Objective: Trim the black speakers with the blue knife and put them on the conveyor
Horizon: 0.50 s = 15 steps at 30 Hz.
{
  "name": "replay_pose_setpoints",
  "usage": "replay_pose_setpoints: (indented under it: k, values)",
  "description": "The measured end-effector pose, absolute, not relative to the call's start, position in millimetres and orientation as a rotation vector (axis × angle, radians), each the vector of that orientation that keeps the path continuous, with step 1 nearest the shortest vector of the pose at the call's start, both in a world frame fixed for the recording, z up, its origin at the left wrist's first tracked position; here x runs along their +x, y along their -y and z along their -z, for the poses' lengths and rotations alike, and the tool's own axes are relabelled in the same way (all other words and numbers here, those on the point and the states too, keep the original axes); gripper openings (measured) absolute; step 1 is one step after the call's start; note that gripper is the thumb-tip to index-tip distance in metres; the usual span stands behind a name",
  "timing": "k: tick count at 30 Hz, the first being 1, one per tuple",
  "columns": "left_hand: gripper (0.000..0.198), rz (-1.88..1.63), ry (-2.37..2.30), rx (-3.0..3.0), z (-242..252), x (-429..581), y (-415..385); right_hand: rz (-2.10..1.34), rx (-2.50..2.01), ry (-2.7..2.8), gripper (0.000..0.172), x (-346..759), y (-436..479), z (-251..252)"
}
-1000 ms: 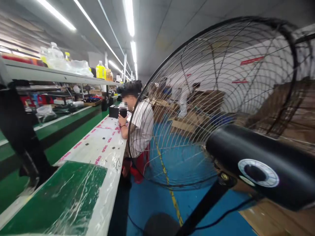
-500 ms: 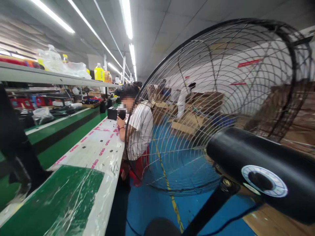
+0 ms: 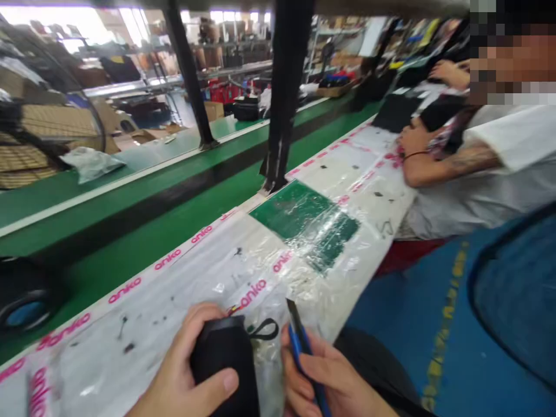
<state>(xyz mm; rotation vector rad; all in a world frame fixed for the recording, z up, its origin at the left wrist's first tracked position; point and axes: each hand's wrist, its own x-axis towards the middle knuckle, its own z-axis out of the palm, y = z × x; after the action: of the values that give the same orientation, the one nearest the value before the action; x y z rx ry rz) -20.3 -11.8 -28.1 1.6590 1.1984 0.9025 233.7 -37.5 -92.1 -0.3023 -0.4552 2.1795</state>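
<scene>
Fan cage far left, and a crumpled clear bag lies just beside it on the far green belt. Down at the near edge, the left hand is curled tight around a black object, thumb pressed across its front. It is held just over the white plastic-covered tabletop, with a thin black loop poking out to its right. Right beside it, the right hand is closed on a blue-handled tool, dark tip pointing up and away. Whether the tip touches the object I cannot tell. Further along the tabletop a green mat lies under the plastic, and a black post stands behind it. Far right, a co-worker's forearm rests on the tabletop.
</scene>
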Motion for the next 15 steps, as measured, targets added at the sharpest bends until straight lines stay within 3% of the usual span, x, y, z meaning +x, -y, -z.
replay_pose_setpoints:
  k: [15]
  values:
    - [0.054, -0.757, -1.037, 1.477, 30, -34, 7, -2.268, -0.494, 0.462, 0.033, 237, 34, 70]
